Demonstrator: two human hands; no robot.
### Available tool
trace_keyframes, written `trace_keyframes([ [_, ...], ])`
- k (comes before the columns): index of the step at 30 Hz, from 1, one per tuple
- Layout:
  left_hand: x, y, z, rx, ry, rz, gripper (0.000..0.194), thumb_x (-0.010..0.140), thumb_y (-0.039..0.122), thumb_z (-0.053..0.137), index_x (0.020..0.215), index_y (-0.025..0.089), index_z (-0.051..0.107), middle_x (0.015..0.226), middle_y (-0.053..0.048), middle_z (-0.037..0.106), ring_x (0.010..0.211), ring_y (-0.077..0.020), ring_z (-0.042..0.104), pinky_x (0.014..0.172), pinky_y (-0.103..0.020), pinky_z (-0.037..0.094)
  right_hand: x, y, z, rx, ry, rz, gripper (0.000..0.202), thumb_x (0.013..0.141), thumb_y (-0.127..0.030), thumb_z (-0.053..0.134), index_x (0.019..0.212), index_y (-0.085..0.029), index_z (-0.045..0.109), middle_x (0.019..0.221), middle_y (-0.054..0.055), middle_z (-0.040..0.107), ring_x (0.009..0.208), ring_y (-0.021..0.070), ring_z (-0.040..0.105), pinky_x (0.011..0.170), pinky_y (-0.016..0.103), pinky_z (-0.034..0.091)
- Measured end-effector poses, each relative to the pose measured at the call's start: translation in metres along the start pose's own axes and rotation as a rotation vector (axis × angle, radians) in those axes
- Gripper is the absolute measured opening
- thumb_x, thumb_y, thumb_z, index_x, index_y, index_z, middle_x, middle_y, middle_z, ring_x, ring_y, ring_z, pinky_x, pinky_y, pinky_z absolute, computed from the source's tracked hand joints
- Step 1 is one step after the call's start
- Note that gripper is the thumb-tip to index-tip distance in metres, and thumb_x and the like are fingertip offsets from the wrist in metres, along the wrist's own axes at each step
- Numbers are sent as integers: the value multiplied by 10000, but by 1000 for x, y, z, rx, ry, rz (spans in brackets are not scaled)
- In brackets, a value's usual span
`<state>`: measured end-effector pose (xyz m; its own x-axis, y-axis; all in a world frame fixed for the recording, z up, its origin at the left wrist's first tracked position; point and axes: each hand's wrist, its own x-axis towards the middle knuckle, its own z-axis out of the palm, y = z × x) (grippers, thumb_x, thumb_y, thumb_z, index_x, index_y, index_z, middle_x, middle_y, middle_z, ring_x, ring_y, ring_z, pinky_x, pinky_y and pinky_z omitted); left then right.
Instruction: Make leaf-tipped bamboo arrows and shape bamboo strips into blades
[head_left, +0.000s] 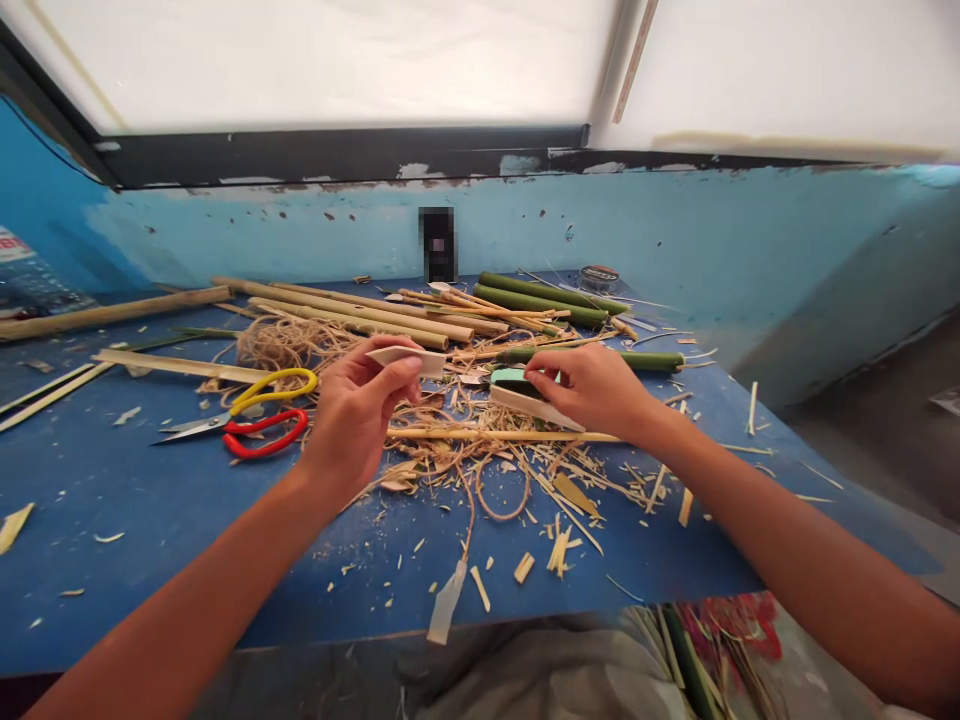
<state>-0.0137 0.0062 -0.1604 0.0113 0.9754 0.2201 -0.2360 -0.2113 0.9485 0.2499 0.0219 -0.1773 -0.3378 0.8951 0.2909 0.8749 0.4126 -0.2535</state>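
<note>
My left hand (358, 400) pinches a small flat piece of pale bamboo (420, 361) between thumb and fingers, held above the litter of shavings. Over the middle of the table, my right hand (589, 388) has its fingers closed at the right end of a mint-green and black object (510, 377), whose kind I cannot make out. A pale flat bamboo strip (529, 407) lies just below that object, its right end by my right hand. Scissors (266, 412) with one yellow and one red handle lie left of my left hand, blades pointing left.
Bamboo poles (360, 315), green bamboo stalks (544, 298) and a heap of brown twine (289, 340) lie towards the wall. A thin bamboo stick (510, 436) crosses the shavings. A black pixelated object (439, 245) leans on the wall. The blue table (187, 540) ends near my lap.
</note>
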Motion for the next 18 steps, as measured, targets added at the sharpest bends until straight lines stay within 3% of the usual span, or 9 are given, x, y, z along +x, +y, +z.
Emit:
trace_keyframes([
  [4, -3, 1, 3, 67, -42, -16, 75, 776, 184, 750, 849, 199, 741, 723, 15, 641, 560, -64, 524, 572, -183, 449, 2, 12, -3, -168, 40, 63, 264, 938, -267, 465, 935, -244, 728, 855, 40, 735, 731, 197, 611, 592, 313, 275],
  [7, -4, 0, 4, 65, -57, -31, 73, 783, 200, 752, 854, 208, 737, 756, 14, 658, 572, -70, 539, 573, -190, 457, 3, 24, -3, -161, -24, 2, 244, 917, -259, 489, 999, -244, 718, 994, 53, 732, 863, 220, 634, 649, 321, 353],
  [10, -5, 0, 5, 40, -65, -70, 70, 775, 211, 767, 841, 203, 744, 732, 15, 651, 567, -66, 532, 553, -182, 449, 4, 33, 0, -124, -86, -81, 241, 911, -358, 554, 1067, -245, 699, 1050, 68, 709, 955, 239, 625, 735, 336, 418],
  [15, -6, -1, 5, 11, -94, -92, 90, 749, 247, 777, 806, 178, 777, 728, -24, 671, 566, -73, 526, 526, -183, 448, 6, 31, 7, -81, -90, -153, 239, 897, -348, 593, 1058, -191, 672, 1026, 106, 701, 1021, 294, 589, 889, 420, 428],
  [18, -7, -1, 6, -6, -105, -92, 160, 774, 317, 738, 766, 161, 771, 678, -39, 645, 534, -92, 525, 492, -212, 453, 7, 25, 9, -35, -49, -128, 237, 935, -336, 540, 1073, -171, 638, 1054, 119, 683, 1015, 286, 590, 892, 420, 440],
])
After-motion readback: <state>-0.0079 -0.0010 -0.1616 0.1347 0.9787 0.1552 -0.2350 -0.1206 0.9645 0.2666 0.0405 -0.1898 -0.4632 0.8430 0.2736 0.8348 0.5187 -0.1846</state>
